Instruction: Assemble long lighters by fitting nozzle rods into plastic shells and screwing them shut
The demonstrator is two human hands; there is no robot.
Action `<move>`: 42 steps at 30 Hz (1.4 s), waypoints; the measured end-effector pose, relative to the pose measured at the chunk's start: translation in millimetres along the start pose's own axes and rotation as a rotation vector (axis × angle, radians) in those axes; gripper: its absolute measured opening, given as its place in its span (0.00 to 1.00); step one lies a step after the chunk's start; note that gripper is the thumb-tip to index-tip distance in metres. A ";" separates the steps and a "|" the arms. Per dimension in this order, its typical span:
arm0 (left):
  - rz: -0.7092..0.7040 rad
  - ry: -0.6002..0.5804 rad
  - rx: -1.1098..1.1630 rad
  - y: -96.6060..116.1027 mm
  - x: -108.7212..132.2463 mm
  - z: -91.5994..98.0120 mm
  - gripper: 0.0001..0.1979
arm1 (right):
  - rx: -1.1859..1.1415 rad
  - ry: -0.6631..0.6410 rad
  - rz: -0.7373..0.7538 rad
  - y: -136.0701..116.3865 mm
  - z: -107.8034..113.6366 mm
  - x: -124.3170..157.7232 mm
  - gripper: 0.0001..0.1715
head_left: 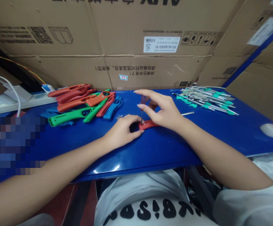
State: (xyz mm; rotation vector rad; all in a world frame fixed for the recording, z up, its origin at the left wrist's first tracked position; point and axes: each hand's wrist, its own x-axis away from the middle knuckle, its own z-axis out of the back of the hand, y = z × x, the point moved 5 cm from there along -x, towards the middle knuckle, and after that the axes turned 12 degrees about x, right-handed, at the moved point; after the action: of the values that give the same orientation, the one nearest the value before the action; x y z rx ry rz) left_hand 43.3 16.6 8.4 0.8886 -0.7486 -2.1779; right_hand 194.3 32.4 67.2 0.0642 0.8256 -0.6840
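A red long-nosed lighter lies flat on the blue table, its metal tube sticking out to the right beyond my wrist. My left hand is closed on the lighter's left end, thumb and fingers on either side. My right hand grips the purple handle of a screwdriver held upright. The shaft points straight down, its tip at the lighter's left end between my left fingers. Part of the lighter is hidden under my right hand. A small heap of screws lies just beyond my left hand.
At the left back are piled orange, red, green and blue lighter casings. Metal tubes with green parts and wires lie at the right back. A white power strip stands at far left. Behind the table rises a large cardboard sheet.
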 end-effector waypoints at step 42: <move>0.007 -0.023 -0.014 -0.3 -0.1 -1.0 0.09 | -0.270 -0.153 -0.030 -1.2 -3.9 -0.5 0.25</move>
State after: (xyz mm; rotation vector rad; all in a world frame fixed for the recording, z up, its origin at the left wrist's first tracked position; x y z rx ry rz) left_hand 44.0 16.6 7.6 0.8543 -0.7449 -2.1880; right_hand 190.8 32.9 65.0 -0.2424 0.7662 -0.5926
